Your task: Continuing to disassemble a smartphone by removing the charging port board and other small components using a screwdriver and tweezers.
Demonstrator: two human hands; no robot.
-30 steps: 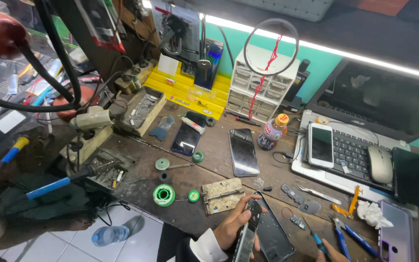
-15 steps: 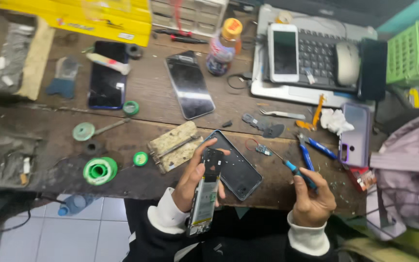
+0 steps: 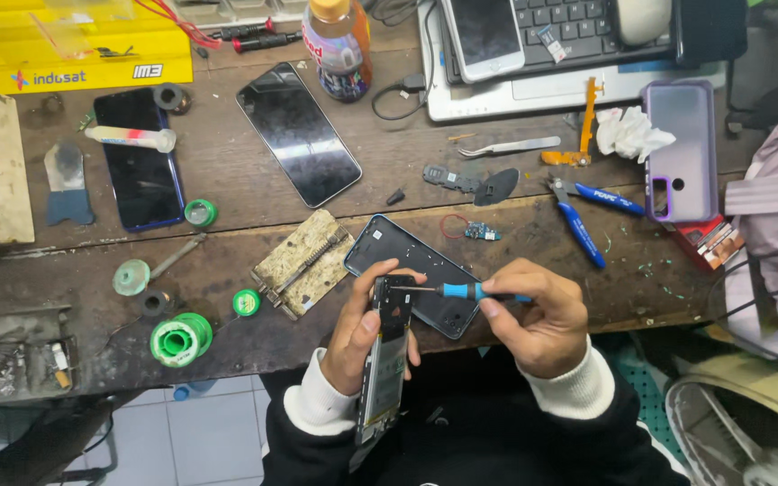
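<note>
My left hand point(image 3: 357, 328) grips an opened phone body point(image 3: 386, 360), held on edge over the table's front edge, its inner parts facing right. My right hand point(image 3: 538, 315) pinches a small blue-handled screwdriver point(image 3: 461, 291), whose tip touches the upper part of the phone body. Just behind my hands a dark phone back cover point(image 3: 411, 265) lies flat on the wooden table point(image 3: 227, 279). A small blue circuit part point(image 3: 479, 232) and a red ring lie beyond it.
On the table: a metal clamp plate point(image 3: 303, 263), green solder spools point(image 3: 179, 339), two dark phones point(image 3: 297, 132) point(image 3: 137, 162), blue cutters point(image 3: 580, 220), tweezers point(image 3: 508, 147), a purple phone case point(image 3: 680, 148), a bottle point(image 3: 338, 40), a laptop point(image 3: 569, 45) with a white phone on it, a yellow box point(image 3: 74, 49).
The view has tilted down and closer to the table. My right hand brought the screwdriver left from beside the cutters to the phone body in my left hand.
</note>
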